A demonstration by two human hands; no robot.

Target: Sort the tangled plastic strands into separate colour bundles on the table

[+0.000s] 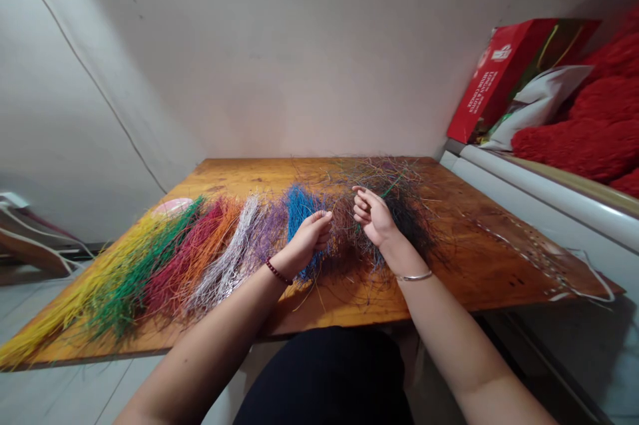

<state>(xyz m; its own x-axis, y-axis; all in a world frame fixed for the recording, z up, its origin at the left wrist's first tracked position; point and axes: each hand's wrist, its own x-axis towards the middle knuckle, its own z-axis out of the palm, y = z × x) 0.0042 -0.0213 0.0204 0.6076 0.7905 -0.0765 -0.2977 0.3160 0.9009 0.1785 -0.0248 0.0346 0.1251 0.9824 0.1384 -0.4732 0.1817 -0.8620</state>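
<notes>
My left hand (pixel 315 232), with a dark bead bracelet, is pinched over the blue strands (pixel 298 202); a thin yellowish strand shows at its fingertips. My right hand (pixel 372 212), with a silver bangle, is a short way to the right, fingers partly curled and index finger pointing left. Whether it holds a fine strand is too small to tell. Beneath and beyond it lies a tangled dark pile (pixel 409 212). Leftward lie bundles of purple (pixel 272 228), white (pixel 224 265), orange (pixel 212 252), red (pixel 182 262), green (pixel 134 285) and yellow strands (pixel 84 298).
The strands lie on a wooden table (pixel 469 265) against a wall. A pink-white round item (pixel 172 206) sits at its left. Beaded strings (pixel 536 252) lie at the right, near a white surface bearing a red box (pixel 499 78) and red fluffy material (pixel 594 138).
</notes>
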